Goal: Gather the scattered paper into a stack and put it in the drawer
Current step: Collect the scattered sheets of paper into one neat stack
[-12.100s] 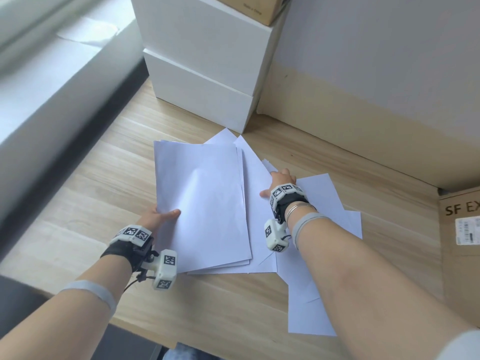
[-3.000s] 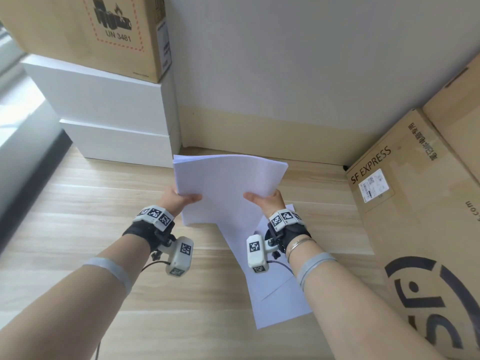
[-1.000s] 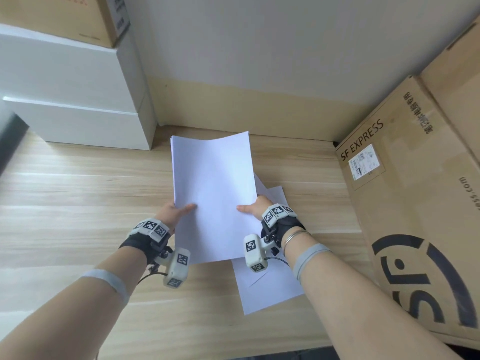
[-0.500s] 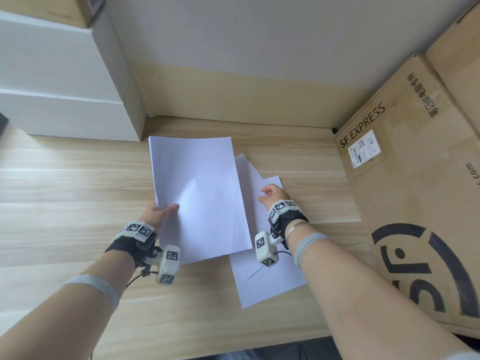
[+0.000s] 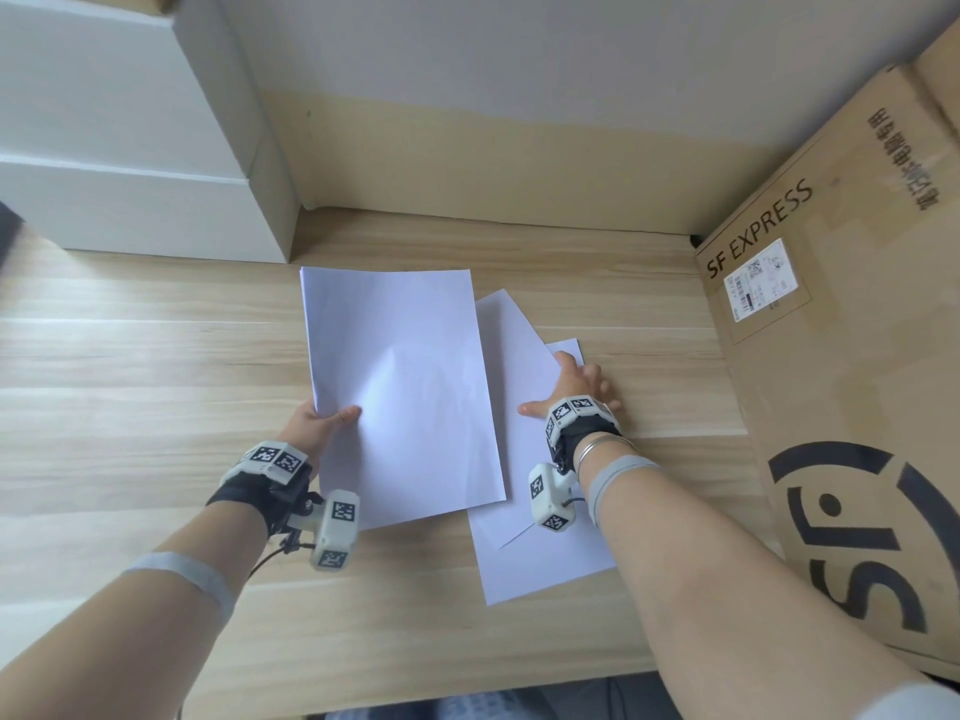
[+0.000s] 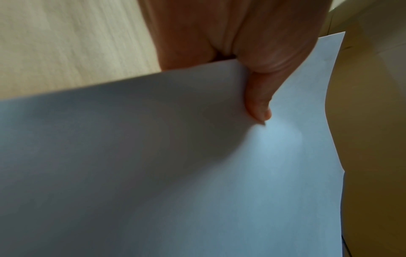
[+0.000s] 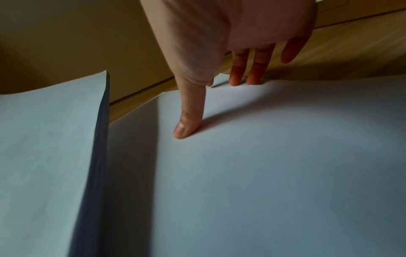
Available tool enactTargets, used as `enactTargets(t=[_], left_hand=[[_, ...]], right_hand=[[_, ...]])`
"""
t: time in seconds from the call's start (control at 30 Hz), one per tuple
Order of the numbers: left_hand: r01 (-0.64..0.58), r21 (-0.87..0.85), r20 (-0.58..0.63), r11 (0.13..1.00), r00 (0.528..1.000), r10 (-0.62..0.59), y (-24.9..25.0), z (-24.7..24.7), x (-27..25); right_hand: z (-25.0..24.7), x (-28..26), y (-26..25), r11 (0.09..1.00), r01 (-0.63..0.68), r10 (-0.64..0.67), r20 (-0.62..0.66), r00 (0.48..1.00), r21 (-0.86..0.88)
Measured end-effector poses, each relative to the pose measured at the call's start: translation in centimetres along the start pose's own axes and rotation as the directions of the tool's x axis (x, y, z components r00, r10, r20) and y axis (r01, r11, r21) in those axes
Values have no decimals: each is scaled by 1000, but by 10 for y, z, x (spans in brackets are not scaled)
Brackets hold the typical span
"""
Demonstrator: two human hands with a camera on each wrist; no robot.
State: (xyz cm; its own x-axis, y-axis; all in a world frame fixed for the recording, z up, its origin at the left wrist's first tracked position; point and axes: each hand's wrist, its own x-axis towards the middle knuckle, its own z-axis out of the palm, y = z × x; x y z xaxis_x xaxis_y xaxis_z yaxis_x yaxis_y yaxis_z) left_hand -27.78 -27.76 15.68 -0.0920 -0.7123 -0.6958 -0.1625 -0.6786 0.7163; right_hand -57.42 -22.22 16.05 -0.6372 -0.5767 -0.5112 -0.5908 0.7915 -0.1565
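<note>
The left hand [image 5: 317,426] pinches the stack [image 5: 400,392] at its left edge, thumb on top and the other fingers curled out of sight beneath; in the left wrist view the thumb [image 6: 259,104] presses down on the top sheet and dents it slightly; the stack is raised off the counter [image 5: 130,366] on its right side, casting a dark shadow on the paper below, as the right wrist view shows along its edge [image 7: 96,156].

The right hand [image 5: 574,384] lies spread on the loose sheets [image 5: 524,366] just right of the stack; its fingers [image 7: 238,69] are straight and fanned, their tips at the far edge of the top sheet, the thumb [image 7: 189,121] pressed flat on the paper, nothing gripped; whether the fingertips have hooked under the edge I cannot tell.

At least two loose sheets lie flat on the counter, skewed to one another, partly tucked under the stack's right side and reaching toward the near edge under the right forearm.

White boxes [image 5: 119,148] stand stacked at the back left against the wall [image 5: 519,70]; a brown carton [image 5: 841,381] printed SF EXPRESS fills the right side, close beside the right hand; the drawer is not in any view.
</note>
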Motion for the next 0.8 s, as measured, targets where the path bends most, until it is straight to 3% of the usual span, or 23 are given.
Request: enactTargets(t=[0.37,0.5,0.63,0.8], left_hand=[[10,9,12,1000,1000,-10,-4,-3,1],[12,4,28,1000,1000,-12,-3,-5,0],[2,-5,37,1000,999,-2,-3,-5,-2],[0,2,31,1000,1000,0,-2,-5,-4]], right_hand=[[-7,-4,-2,999,-29,29,16,999,20],[-6,-7,-2,990,-29,29,3,1000,139],[-7,-8,1,952,40,-50,26,998,303],[-19,-6,6,959,20,-35,49,998,284]])
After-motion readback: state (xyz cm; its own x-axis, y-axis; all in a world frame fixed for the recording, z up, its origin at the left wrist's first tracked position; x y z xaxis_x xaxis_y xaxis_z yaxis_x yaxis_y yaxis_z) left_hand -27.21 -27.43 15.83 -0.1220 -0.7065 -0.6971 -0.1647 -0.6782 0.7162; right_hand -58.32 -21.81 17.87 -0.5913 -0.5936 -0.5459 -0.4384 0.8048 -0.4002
